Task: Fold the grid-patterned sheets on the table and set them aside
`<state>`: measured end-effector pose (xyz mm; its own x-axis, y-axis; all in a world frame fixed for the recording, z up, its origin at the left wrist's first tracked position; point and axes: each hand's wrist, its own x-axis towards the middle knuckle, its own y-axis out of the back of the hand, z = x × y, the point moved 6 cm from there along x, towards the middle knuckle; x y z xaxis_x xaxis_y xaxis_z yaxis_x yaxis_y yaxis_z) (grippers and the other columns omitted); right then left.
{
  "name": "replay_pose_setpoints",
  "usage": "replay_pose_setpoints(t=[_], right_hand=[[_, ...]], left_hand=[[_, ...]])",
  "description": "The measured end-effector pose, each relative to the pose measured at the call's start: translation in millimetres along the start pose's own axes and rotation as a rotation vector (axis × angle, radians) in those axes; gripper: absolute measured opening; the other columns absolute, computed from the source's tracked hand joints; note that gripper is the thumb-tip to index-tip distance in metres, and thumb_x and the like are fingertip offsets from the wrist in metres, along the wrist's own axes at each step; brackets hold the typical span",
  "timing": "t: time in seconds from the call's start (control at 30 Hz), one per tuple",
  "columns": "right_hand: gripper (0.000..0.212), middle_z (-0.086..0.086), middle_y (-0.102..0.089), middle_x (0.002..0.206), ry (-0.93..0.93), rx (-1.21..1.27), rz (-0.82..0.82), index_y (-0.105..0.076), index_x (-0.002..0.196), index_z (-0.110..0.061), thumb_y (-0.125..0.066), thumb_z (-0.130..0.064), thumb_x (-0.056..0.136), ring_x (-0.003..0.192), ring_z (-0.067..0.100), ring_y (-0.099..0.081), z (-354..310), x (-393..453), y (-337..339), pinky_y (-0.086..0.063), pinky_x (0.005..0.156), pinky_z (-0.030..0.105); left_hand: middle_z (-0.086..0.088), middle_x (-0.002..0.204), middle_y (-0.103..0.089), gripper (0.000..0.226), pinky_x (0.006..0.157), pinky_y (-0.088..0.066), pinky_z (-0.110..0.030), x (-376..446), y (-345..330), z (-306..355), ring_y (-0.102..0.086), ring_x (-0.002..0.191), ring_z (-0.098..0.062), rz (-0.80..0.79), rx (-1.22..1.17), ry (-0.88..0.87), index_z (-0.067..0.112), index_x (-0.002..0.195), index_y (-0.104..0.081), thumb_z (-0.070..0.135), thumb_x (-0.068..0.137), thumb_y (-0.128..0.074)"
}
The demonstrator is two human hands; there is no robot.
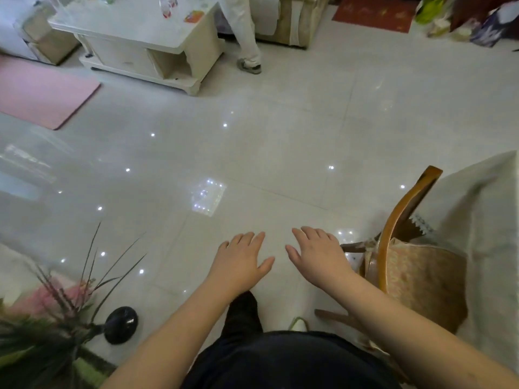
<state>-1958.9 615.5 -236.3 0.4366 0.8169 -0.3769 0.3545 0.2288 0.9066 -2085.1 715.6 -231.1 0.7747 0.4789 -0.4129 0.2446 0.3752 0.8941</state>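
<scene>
Both my hands are held out in front of me, palms down over the shiny tiled floor. My left hand point(241, 261) has its fingers spread and holds nothing. My right hand point(318, 255) is just beside it, also flat and empty. A table covered by a pale cloth point(483, 220) with a lace edge shows at the right border. No grid-patterned sheet can be made out in this view.
A wooden chair point(401, 240) with a woven seat stands by the table, right of my right hand. A plant and black vase point(120, 324) are at lower left. A white coffee table point(146, 37), a pink mat point(42, 94) and another person's legs point(244, 37) lie far ahead.
</scene>
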Motion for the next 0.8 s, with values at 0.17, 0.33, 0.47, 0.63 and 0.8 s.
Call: replay_pose_setpoints(t=[0.17, 0.33, 0.47, 0.63, 0.8], right_hand=[[0.057, 0.002, -0.047, 0.145, -0.127, -0.03, -0.003, -0.033, 0.147, -0.019, -0.027, -0.051, 0.101, 0.132, 0.025, -0.043, 0, 64, 19, -0.031, 0.107, 0.04], [0.056, 0.003, -0.05, 0.141, -0.193, -0.02, 0.002, -0.036, 0.145, -0.02, -0.027, -0.052, 0.1, 0.127, 0.025, -0.047, -16, 129, 50, -0.035, 0.102, 0.04], [0.056, 0.001, -0.048, 0.142, -0.284, 0.028, 0.022, -0.036, 0.145, -0.021, -0.027, -0.053, 0.1, 0.128, 0.024, -0.046, -2, 153, 71, -0.035, 0.102, 0.039], [0.056, 0.002, -0.049, 0.143, -0.425, 0.072, 0.052, -0.036, 0.145, -0.021, -0.027, -0.052, 0.1, 0.128, 0.024, -0.047, 45, 171, 89, -0.037, 0.102, 0.038], [0.057, 0.003, -0.048, 0.144, -0.539, 0.148, 0.092, -0.033, 0.148, -0.02, -0.025, -0.052, 0.101, 0.129, 0.025, -0.045, 115, 193, 106, -0.036, 0.103, 0.039]], left_hand=[[-0.001, 0.159, -0.022, 0.074, 0.114, -0.025, -0.045, 65, 28, -38, -0.022, 0.145, -0.024, -0.023, 0.048, -0.081, 0.028, 0.155, -0.008, 0.064, 0.093, -0.029], [-0.002, 0.158, -0.025, 0.073, 0.113, -0.026, -0.047, 127, 64, -72, -0.025, 0.143, -0.023, -0.041, 0.132, -0.186, 0.024, 0.154, -0.015, 0.064, 0.094, -0.027], [-0.001, 0.154, -0.032, 0.084, 0.107, -0.033, -0.044, 177, 95, -75, -0.032, 0.139, -0.022, -0.033, 0.192, -0.279, 0.025, 0.153, -0.017, 0.07, 0.083, -0.008], [-0.001, 0.154, -0.034, 0.072, 0.105, -0.033, -0.042, 239, 118, -34, -0.034, 0.138, -0.022, -0.044, 0.208, -0.412, 0.024, 0.153, -0.019, 0.064, 0.093, -0.027], [-0.001, 0.152, -0.037, 0.07, 0.103, -0.036, -0.041, 309, 133, 32, -0.037, 0.136, -0.022, -0.053, 0.255, -0.53, 0.024, 0.152, -0.021, 0.063, 0.094, -0.029]])
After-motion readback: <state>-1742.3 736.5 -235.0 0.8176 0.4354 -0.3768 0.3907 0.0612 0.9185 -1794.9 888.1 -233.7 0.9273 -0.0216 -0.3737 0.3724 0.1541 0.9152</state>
